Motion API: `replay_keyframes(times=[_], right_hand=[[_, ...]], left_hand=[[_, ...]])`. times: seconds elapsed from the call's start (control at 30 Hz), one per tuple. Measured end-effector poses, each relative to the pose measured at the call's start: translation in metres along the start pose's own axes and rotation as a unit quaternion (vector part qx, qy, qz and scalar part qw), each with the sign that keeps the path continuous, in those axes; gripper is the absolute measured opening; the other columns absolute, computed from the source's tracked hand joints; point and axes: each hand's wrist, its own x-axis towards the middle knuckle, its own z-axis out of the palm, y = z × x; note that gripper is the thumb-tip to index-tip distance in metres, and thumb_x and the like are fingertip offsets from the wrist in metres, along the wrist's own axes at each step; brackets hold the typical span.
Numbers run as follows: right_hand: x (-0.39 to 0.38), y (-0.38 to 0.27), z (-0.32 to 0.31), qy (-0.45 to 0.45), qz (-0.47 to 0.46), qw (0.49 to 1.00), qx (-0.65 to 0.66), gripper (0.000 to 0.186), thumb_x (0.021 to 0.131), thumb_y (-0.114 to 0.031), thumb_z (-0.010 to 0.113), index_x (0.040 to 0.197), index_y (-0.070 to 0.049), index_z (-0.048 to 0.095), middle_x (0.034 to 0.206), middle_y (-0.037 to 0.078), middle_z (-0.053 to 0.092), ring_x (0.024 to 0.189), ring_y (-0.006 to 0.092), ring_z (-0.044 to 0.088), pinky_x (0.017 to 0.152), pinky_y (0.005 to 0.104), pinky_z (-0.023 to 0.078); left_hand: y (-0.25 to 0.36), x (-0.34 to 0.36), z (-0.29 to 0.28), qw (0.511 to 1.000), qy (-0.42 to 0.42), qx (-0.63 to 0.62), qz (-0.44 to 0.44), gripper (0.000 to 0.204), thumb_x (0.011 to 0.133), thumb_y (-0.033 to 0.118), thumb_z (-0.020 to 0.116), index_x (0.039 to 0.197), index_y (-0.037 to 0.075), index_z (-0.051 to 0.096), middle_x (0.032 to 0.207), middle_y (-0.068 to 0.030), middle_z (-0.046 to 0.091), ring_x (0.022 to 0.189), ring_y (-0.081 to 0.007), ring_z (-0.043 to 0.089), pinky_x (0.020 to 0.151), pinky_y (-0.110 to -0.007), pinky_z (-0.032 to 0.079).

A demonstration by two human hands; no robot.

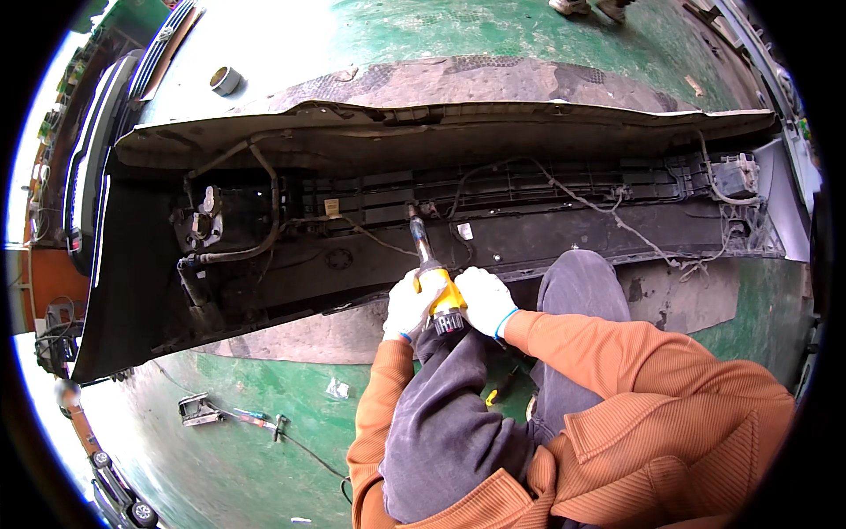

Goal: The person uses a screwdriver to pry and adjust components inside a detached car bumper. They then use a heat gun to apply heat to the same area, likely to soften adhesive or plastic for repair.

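Note:
A long black bumper cover point(335, 264) lies face down before me, with cables, pipes and brackets along its inside. My left hand point(408, 305), in a white glove, is wrapped round a yellow and black power tool point(445, 291). My right hand point(482, 302), gloved likewise, grips the same tool from its right side. The tool's long metal nose point(420, 235) reaches a clip or bracket point(428, 210) near the middle of the bumper; exact contact at the tip is too small to tell. My knees are bent just behind the tool.
Mats point(679, 295) lie on the green floor point(264, 406). A grey roll point(225, 80) sits beyond the bumper. A metal tool with cable point(198, 410) and a yellow-handled tool point(493, 395) lie nearby. Other car panels point(92, 141) stand at left. A person's shoes point(571, 7) show at top.

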Motion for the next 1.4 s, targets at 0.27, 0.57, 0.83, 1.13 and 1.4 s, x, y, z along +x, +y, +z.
replay_keyframes(times=[0.27,0.57,0.83,1.13,1.4], right_hand=[[0.001,0.0039,0.0036,0.002,-0.007,1.0,0.002,0.024,0.088,-0.014,0.07,0.11,-0.006,0.067,0.111,0.019,0.064,0.105,0.0385,0.066,0.09,0.05,0.055],[-0.001,0.0015,0.0,0.002,0.001,1.0,0.003,0.024,0.088,-0.015,0.069,0.11,-0.006,0.067,0.111,0.019,0.063,0.105,0.0383,0.066,0.091,0.0504,0.055],[-0.0006,0.0012,-0.0015,-0.007,-0.004,1.0,0.003,0.025,0.089,-0.015,0.069,0.112,-0.006,0.066,0.112,0.018,0.063,0.105,0.0384,0.066,0.091,0.05,0.054],[-0.0007,0.0021,0.0001,-0.005,-0.005,1.0,0.013,0.026,0.088,-0.016,0.07,0.112,-0.006,0.066,0.112,0.018,0.063,0.105,0.0384,0.065,0.091,0.0504,0.054],[-0.0001,0.0032,-0.0023,-0.002,-0.003,1.0,0.014,0.026,0.087,-0.017,0.072,0.111,-0.006,0.067,0.111,0.019,0.064,0.104,0.0391,0.066,0.091,0.051,0.054]], left_hand=[[0.0014,0.0017,-0.0012,1.0,-0.005,0.025,0.008,0.058,0.096,0.036,0.081,0.136,-0.004,0.067,0.12,-0.0164,0.077,0.108,-0.0223,0.074,0.097,-0.037,0.058],[-0.0004,-0.0004,0.0008,1.0,0.003,0.014,0.005,0.061,0.095,0.037,0.081,0.138,-0.004,0.066,0.122,-0.0168,0.077,0.109,-0.0226,0.074,0.098,-0.037,0.058],[0.0055,-0.0026,-0.0011,1.0,0.001,0.007,-0.005,0.061,0.095,0.039,0.081,0.138,-0.004,0.067,0.122,-0.0169,0.077,0.11,-0.023,0.074,0.098,-0.037,0.058],[-0.0032,-0.0005,-0.0004,1.0,0.006,0.025,0.004,0.061,0.096,0.039,0.081,0.137,-0.003,0.067,0.122,-0.0159,0.077,0.11,-0.0222,0.073,0.099,-0.037,0.058],[-0.0007,0.0009,0.0002,1.0,-0.004,0.009,-0.001,0.06,0.096,0.037,0.081,0.138,-0.003,0.067,0.123,-0.0159,0.076,0.111,-0.0219,0.073,0.099,-0.037,0.058]])
